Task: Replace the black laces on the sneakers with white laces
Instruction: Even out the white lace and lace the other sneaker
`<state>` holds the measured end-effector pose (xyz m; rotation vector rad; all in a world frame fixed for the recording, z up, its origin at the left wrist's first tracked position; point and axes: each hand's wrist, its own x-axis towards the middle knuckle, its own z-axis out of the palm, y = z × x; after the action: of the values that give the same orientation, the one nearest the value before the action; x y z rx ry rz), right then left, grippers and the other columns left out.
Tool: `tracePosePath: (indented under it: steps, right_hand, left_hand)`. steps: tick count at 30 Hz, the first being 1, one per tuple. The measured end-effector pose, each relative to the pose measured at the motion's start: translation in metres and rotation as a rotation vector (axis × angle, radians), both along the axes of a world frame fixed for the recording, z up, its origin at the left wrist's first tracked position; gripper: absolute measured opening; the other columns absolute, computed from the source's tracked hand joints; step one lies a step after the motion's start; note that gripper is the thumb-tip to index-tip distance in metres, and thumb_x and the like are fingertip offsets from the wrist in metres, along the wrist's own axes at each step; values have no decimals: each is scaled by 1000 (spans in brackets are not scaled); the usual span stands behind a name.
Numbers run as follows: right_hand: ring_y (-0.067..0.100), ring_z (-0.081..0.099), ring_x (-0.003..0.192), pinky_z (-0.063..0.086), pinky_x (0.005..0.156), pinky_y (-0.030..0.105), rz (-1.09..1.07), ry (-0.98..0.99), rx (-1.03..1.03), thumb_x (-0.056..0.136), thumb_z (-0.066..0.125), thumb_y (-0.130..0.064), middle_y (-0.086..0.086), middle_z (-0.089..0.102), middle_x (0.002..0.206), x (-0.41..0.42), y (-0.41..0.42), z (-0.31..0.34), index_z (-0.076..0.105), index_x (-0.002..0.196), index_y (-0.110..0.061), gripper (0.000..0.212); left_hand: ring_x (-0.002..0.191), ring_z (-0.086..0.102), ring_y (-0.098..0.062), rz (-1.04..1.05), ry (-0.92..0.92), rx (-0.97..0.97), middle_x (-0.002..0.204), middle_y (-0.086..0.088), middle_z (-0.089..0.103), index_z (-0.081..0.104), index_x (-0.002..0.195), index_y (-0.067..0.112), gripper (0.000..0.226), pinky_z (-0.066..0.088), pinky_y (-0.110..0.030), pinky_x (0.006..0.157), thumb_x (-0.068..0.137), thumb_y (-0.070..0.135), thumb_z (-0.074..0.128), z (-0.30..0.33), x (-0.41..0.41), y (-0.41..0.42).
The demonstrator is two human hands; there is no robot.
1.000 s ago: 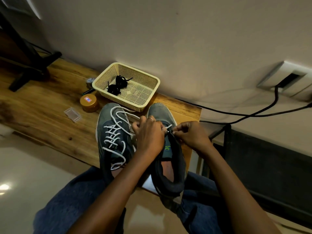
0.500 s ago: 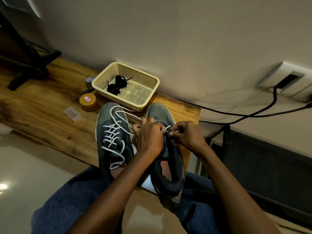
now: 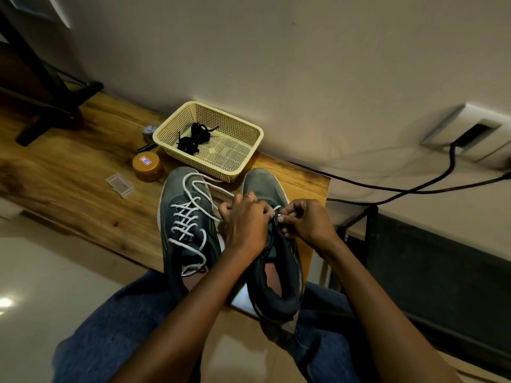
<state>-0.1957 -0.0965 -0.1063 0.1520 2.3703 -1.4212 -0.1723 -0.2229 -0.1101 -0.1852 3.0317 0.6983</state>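
Wooden desk [image 3: 69, 189] against a plain wall, person seated at its edge with both sneakers in front of them. Left sneaker [image 3: 188, 225] is already threaded with a white lace [image 3: 190, 225], ends loose over the toe. Black laces [image 3: 193, 136] sit bunched in the yellow basket [image 3: 249, 150] behind.

Right sneaker [image 3: 276, 258] is the one in hand. Left hand [image 3: 246, 225] is curled over its throat and seems to hold a white strand, though what the fingers grip is hidden. Right hand [image 3: 307, 222] pinches the white lace tip [image 3: 278, 215] at an eyelet near the toe end.

Handling, my read: lace is light, limp, won't push; only the stiff tip will feed, so pinch right behind it. Shoe upper is soft and folds, so brace it beside the eyelet. Slack strand could snag on the other sneaker's loose ends.
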Motion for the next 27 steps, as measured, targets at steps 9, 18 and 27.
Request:
tracePosePath:
  steps: [9, 18, 27]
  right_hand:
    - [19, 57, 52, 52, 47, 25, -183, -187, -104, 100, 38, -1, 11, 58, 70, -6, 3, 8, 49, 84, -8, 20]
    - [23, 65, 73, 56, 65, 38, 25, 8, 138, 90, 65, -14, 3, 63, 76, 0, -1, 12, 61, 86, -13, 5]
    - [19, 63, 64, 55, 58, 30, -140, -53, -16, 94, 58, -11, 10, 62, 82, -7, 14, 20, 58, 91, -6, 6]
  left_hand:
    - [117, 38, -16, -32, 34, -17, 120, 10, 53, 63, 104, 37, 22, 19, -38, 93, 87, 49, 60, 5, -3, -13]
    - [118, 38, -17, -22, 58, -6, 121, 7, 52, 60, 107, 36, 24, 20, -38, 95, 85, 47, 62, 3, -3, -11]
    - [129, 30, -23, 71, -21, -9, 132, 1, 41, 41, 123, 32, 68, 21, -41, 100, 70, 60, 70, 12, -9, -28]
